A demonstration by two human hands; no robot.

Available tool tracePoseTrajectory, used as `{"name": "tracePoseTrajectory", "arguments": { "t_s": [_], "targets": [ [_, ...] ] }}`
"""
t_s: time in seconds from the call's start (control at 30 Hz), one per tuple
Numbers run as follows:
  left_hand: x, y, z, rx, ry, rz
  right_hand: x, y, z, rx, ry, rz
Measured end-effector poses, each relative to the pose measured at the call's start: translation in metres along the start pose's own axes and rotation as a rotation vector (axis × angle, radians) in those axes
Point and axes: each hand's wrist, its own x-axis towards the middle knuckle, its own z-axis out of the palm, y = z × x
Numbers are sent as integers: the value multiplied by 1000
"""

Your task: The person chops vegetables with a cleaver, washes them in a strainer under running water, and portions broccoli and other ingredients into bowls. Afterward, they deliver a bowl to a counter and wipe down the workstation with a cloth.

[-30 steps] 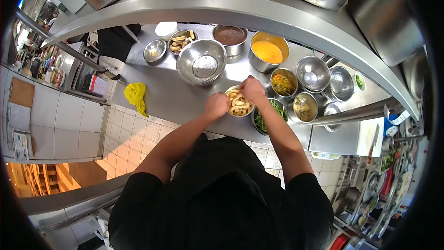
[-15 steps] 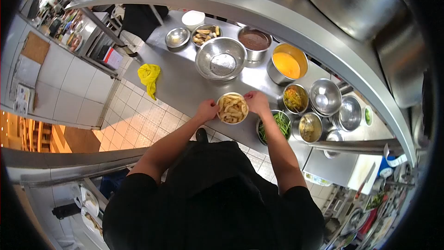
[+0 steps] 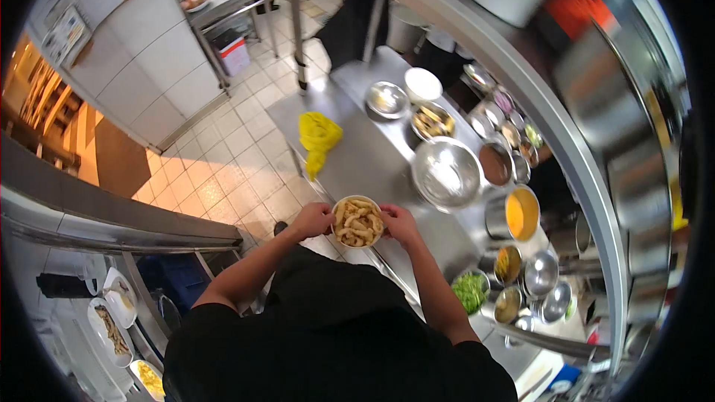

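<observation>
A round, pale-rimmed bowl (image 3: 358,246) is held in front of my body, just off the steel table's near edge. Pale, golden-brown strips of food (image 3: 357,222) fill it. My left hand (image 3: 313,221) pinches the bowl's rim from the left side. On the opposite side, my right hand (image 3: 400,223) grips the rim, fingers closed. A crumpled yellow cloth (image 3: 319,135) lies on the table beyond my left hand. The large steel bowl (image 3: 447,173) sits farther off to the right.
Along the table (image 3: 365,150) stand a pot of orange liquid (image 3: 523,214), a container of chopped greens (image 3: 470,292) and several steel bowls. An overhead shelf (image 3: 555,93) arches above. Plates of food (image 3: 112,333) sit on a rack at lower left.
My view and body have turned left, so the table now slants away to the right. Both hands still hold the bowl, which is now at the table's edge rather than over it.
</observation>
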Motion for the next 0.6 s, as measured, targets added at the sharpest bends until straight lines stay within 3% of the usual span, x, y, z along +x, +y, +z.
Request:
{"name": "tracePoseTrajectory", "arguments": {
  "t_s": [0.1,0.3,0.6],
  "targets": [
    [2,-9,-65,-72,35,-35,40,-26,47,-41,-49,-88],
    [15,-38,-200,-69,72,-10,106,-104,150,37,-84,-78],
    [56,-72,-358,-298,207,-61,210,-228,265,86,-235,-98]
  ]
}}
